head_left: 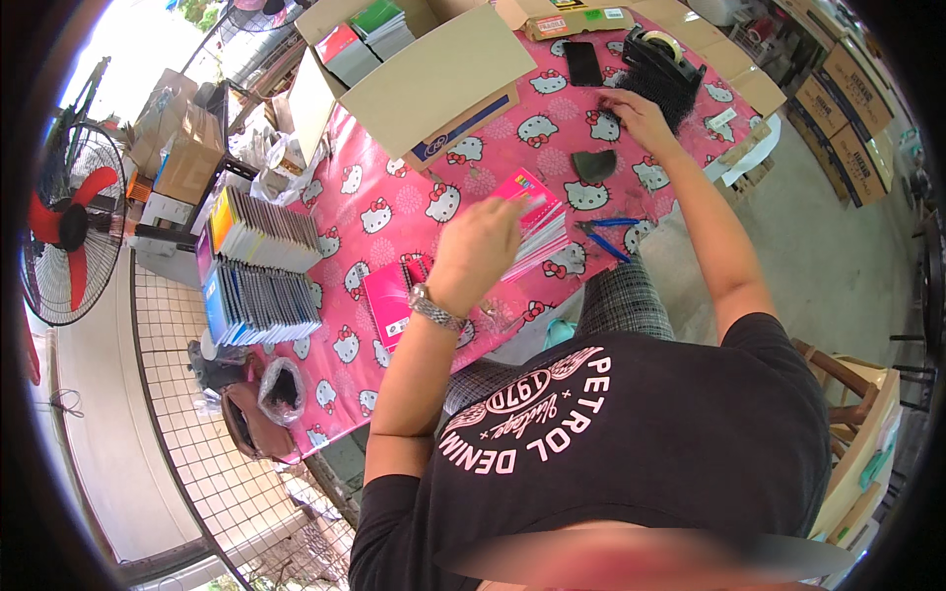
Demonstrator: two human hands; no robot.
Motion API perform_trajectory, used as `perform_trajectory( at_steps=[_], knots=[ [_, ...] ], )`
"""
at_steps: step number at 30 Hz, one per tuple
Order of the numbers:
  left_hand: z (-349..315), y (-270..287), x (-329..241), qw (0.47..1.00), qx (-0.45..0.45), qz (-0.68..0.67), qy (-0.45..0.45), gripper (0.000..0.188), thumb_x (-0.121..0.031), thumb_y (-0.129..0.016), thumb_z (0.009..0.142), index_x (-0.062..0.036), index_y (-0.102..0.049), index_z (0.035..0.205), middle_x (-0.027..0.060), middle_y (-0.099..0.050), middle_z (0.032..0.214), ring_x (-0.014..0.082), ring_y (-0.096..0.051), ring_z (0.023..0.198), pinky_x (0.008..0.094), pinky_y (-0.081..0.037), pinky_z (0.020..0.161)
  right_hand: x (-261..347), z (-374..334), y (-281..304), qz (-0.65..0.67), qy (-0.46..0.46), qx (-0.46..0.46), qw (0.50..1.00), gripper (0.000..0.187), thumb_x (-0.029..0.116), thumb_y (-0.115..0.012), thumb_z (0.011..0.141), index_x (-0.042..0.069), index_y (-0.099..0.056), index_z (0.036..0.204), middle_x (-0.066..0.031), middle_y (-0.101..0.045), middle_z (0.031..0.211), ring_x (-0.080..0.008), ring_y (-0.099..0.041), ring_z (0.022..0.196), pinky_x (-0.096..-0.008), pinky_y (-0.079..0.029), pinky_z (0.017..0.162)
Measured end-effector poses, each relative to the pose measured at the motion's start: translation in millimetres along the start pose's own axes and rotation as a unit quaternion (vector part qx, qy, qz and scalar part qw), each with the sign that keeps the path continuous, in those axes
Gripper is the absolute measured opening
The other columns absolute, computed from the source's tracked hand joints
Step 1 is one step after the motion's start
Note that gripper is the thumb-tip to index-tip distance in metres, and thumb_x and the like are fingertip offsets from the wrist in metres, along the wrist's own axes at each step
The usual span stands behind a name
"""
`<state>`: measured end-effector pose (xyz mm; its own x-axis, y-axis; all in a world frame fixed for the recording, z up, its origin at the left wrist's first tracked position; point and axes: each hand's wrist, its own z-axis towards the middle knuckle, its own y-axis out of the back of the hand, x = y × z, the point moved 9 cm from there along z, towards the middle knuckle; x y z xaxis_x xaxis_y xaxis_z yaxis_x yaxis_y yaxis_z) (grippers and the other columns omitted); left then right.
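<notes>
My left hand (481, 246), with a metal watch on its wrist, is closed at the left side of a fanned stack of pink notebooks (537, 231); its curled fingers partly cover the stack. My right arm stretches to the far right of the table. There my right hand (639, 120) rests at the edge of a bristly heap of thin black strands (658, 97), possibly binding wires, with its fingers bent together. What they pinch is too small to make out. More pink notebooks (387, 303) with dark spiral binding lie left of my left wrist. Blue-handled pliers (609, 239) lie right of the stack.
A dark green curved piece (594, 165), a black phone (583, 64) and a tape dispenser (665, 57) sit on the pink patterned tablecloth (394, 231). An open carton (439, 84) stands at the back. Spiral notebook stacks (261, 300) line the left, near a fan (74, 227).
</notes>
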<state>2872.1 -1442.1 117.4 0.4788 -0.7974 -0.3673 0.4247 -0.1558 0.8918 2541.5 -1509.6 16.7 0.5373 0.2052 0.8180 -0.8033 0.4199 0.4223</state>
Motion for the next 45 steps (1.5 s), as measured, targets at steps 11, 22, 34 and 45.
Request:
perform_trajectory(
  at_steps=[11, 22, 34, 45],
  knots=[
    [14, 3, 5, 0.955, -0.222, 0.17, 0.098, 0.031, -0.035, -0.068, 0.088, -0.0056, -0.066, 0.095, 0.0099, -0.068, 0.091, 0.029, -0.062, 0.094, 0.0504, -0.038, 0.103, 179, -66, -64, 0.049, 0.089, 0.127, 0.987, 0.017, 0.014, -0.071, 0.09, 0.005, -0.072, 0.105, -0.0062, -0.065, 0.098, -0.0201, -0.063, 0.094, -0.0327, -0.051, 0.083],
    [18, -1, 5, 0.955, -0.257, 0.141, 0.043, 0.024, -0.027, -0.075, 0.082, -0.0063, -0.063, 0.083, 0.0086, -0.064, 0.082, 0.0287, -0.061, 0.085, 0.0468, -0.041, 0.1, 202, -77, -72, -0.023, 0.147, 0.085, 0.985, 0.017, 0.008, -0.071, 0.087, 0.006, -0.07, 0.104, -0.0075, -0.064, 0.097, -0.023, -0.065, 0.09, -0.0336, -0.052, 0.078],
    [13, 1, 4, 0.971, -0.201, 0.128, 0.034, 0.024, -0.026, -0.071, 0.087, -0.008, -0.063, 0.1, 0.0078, -0.066, 0.091, 0.0276, -0.061, 0.091, 0.043, -0.042, 0.09, 187, -76, -92, 0.041, -0.014, 0.272, 0.961, 0.023, 0.012, -0.067, 0.093, 0.001, -0.065, 0.113, -0.0092, -0.063, 0.09, -0.0188, -0.063, 0.08, -0.0313, -0.051, 0.072],
    [3, 9, 0, 0.989, -0.13, 0.073, 0.008, 0.025, -0.02, -0.066, 0.092, -0.0058, -0.059, 0.11, 0.0105, -0.066, 0.1, 0.0307, -0.061, 0.096, 0.0443, -0.041, 0.094, 234, -72, -85, 0.019, 0.112, 0.277, 0.954, 0.037, 0.016, -0.061, 0.097, 0.004, -0.052, 0.13, -0.0144, -0.067, 0.084, -0.026, -0.068, 0.075, -0.0394, -0.053, 0.07]
  ],
)
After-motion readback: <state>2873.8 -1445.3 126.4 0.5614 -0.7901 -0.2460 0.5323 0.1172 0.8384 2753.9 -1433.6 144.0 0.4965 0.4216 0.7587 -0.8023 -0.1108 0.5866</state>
